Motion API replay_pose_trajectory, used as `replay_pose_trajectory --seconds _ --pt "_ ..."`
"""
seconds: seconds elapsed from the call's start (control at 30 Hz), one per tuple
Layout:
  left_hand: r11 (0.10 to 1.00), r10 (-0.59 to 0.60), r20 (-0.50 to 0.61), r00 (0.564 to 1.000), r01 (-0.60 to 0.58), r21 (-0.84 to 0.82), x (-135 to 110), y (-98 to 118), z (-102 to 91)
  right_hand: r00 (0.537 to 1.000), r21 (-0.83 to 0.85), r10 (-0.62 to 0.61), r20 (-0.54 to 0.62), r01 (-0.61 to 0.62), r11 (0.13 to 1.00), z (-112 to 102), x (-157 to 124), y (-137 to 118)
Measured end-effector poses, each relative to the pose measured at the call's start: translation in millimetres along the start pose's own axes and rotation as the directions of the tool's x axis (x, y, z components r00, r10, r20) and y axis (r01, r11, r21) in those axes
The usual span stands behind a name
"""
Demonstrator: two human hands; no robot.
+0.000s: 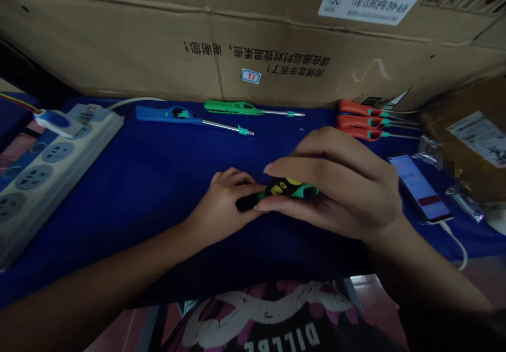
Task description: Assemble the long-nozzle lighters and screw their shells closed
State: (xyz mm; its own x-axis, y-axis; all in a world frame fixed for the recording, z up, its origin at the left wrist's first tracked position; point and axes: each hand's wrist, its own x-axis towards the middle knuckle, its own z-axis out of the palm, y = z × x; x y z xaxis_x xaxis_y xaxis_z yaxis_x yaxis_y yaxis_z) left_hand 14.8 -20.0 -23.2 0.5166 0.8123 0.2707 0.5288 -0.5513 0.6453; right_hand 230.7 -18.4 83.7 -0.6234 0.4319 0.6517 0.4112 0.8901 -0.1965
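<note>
Gripping a black-and-yellow item [281,186] above the bench [158,183], the right hand [343,194] has thumb and fingers clamped on it. The left hand [229,199] is at the item's dark left end, its fingers curled and partly hidden; in this dim view I cannot tell whether they grip it. Well left of the item lies a white power strip [75,157] with a plug [65,124] at its far end; well right of it, a lit phone [419,186] with a white cable [460,241]. Beyond the item and to its left lies a blue lighter [152,114]; farther off, a green lighter [227,108]; beyond it to the right, three red lighters [351,121]. Behind them all, farthest from the item, stands a large cardboard box [158,51].
</note>
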Motion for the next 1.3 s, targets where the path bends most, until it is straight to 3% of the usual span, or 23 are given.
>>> replay_pose_trajectory --seconds 0.17,0.23,0.33,0.4,0.5,0.57,0.63,0.7,0.8,0.97,1.13,1.23,1.3 --pt "1.0 -0.004 -0.006 1.0 0.004 0.001 0.0 3.4 -3.6 0.982 0.202 0.018 0.188 -0.056 0.978 -6.9 3.5 -6.8" --pt "1.0 0.002 0.009 1.0 -0.002 0.008 0.5 3.0 -3.6 0.994 0.164 0.017 0.111 -0.035 0.986 -7.6 3.7 -7.2" --pt "1.0 0.009 0.007 1.0 -0.009 0.023 1.3 1.1 -2.1 1.0 -0.04 0.019 -0.011 -0.019 0.999 -6.3 2.0 -4.9" --pt "1.0 0.026 -0.021 0.999 -0.026 0.015 1.4 -0.2 -1.1 0.995 -0.015 0.047 0.083 -0.046 0.999 -7.4 0.6 -3.4" --pt "0.998 0.049 -0.034 0.998 -0.05 -0.031 1.0 -1.2 -0.6 0.977 0.17 0.062 0.203 -0.097 0.981 -11.1 -0.2 -2.3" --pt "0.999 0.041 -0.023 0.999 -0.042 -0.035 0.9 -0.8 -1.2 0.991 0.152 0.04 0.125 -0.059 0.987 -12.0 -0.1 -1.5" --pt "0.999 0.037 -0.022 0.999 -0.037 0.003 1.3 0.3 -2.2 0.999 0.009 0.011 0.045 -0.011 1.0 -11.2 0.2 -0.2" --pt "0.998 0.04 -0.027 0.999 -0.039 0.047 1.6 1.4 -3.0 0.998 -0.092 0.033 0.054 -0.027 0.995 -9.5 0.1 1.6" --pt "0.997 0.05 -0.031 0.998 -0.048 0.066 1.6 1.7 -2.8 0.987 -0.018 0.111 0.115 -0.109 0.994 -6.1 -1.2 4.8" --pt "0.996 0.048 -0.029 0.998 -0.046 0.073 1.1 0.3 -1.7 0.995 -0.034 -0.002 -0.101 -0.001 0.999 -2.1 -2.1 4.9" --pt "0.997 0.07 -0.056 0.996 -0.069 0.018 0.8 0.5 -2.3 0.988 0.166 0.029 0.15 -0.054 0.985 -10.1 0.1 -0.4" --pt "0.999 0.048 -0.038 0.998 -0.048 -0.005 0.8 1.1 -2.3 1.0 0.08 0.002 0.017 -0.003 0.997 -10.8 0.3 0.2" --pt "0.999 0.039 -0.033 0.999 -0.038 0.021 0.9 1.1 -2.0 1.0 -0.017 0.007 0.009 -0.007 1.0 -10.1 0.3 1.2"
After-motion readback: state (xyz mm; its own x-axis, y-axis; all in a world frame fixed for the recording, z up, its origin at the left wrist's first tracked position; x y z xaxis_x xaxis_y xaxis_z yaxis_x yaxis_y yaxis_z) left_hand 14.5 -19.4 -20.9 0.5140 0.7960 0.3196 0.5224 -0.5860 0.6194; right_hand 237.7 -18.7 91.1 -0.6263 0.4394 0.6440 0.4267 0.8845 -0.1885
